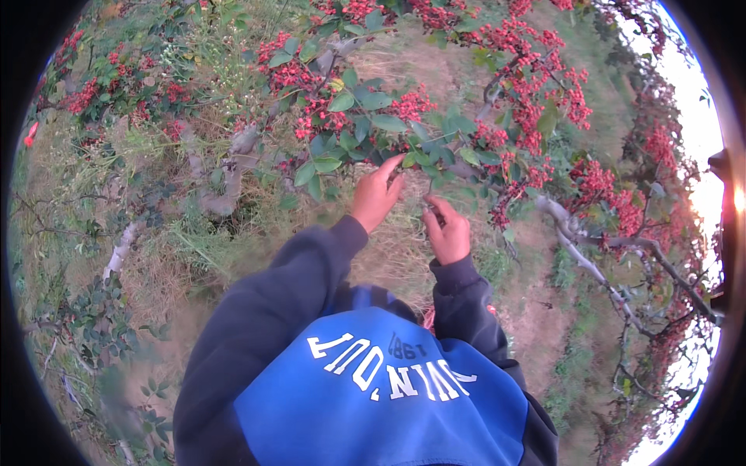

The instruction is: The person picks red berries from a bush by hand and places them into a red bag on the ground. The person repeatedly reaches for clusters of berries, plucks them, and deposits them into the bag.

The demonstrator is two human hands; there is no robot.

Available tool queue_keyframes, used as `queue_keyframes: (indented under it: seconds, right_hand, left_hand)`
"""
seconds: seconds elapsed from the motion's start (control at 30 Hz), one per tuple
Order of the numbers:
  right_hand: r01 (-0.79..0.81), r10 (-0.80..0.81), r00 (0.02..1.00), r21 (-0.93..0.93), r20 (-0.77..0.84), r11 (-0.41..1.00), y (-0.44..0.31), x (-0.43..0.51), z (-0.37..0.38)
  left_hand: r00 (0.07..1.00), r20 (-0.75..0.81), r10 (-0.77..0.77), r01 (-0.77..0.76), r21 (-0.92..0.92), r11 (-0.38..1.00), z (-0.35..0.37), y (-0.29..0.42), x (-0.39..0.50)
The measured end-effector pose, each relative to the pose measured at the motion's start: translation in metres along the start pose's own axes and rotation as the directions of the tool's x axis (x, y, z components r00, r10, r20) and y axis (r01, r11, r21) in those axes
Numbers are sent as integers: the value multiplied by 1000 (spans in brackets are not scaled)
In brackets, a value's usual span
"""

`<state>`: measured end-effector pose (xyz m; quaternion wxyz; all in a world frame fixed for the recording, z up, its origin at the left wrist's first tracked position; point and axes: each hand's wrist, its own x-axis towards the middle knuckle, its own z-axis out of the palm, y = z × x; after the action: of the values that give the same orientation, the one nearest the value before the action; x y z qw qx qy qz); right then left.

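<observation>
Clusters of small red berries (pixel 411 105) hang among green leaves (pixel 387 122) on the branches in front of me. My left hand (pixel 377 192) reaches up to the lower edge of the leaves, index finger stretched out against the foliage and thumb close beside it. Whether anything lies between those fingers is hidden. To its right and slightly lower, my right hand (pixel 447 227) is raised with curled fingers and the thumb near the index fingertip, just below the leaves. I cannot tell if it pinches something small. More red berries (pixel 500 216) hang to the right of this hand.
Thick grey branches (pixel 236 169) rise at the left, and a bare forked branch (pixel 583 239) with thorny-looking twigs extends at the right. Dense berry clusters (pixel 524 87) fill the upper right. Dry grass and weeds (pixel 192 244) cover the ground below.
</observation>
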<state>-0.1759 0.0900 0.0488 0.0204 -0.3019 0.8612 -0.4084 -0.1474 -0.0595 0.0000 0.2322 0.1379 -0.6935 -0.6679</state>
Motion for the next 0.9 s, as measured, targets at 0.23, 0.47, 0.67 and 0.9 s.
queue_keyframes:
  seconds: [0.23, 0.47, 0.67, 0.9]
  right_hand:
    - [95, -111, 994, -573, 6, 814, -15, 49, 31]
    - [68, -47, 998, -740, 49, 670, -9, 64, 41]
    - [80, -50, 997, -742, 62, 665, -7, 72, 42]
    - [-17, -114, 977, -596, -181, 803, -4, 71, 34]
  left_hand:
    - [1000, 15, 18, -17, -50, 999, -1, -12, 17]
    - [922, 226, -314, 386, -473, 792, 6, -24, 3]
    - [801, 347, -487, 597, -512, 617, 11, -24, 5]
    - [785, 426, -450, 601, -701, 384, 17, -21, 10]
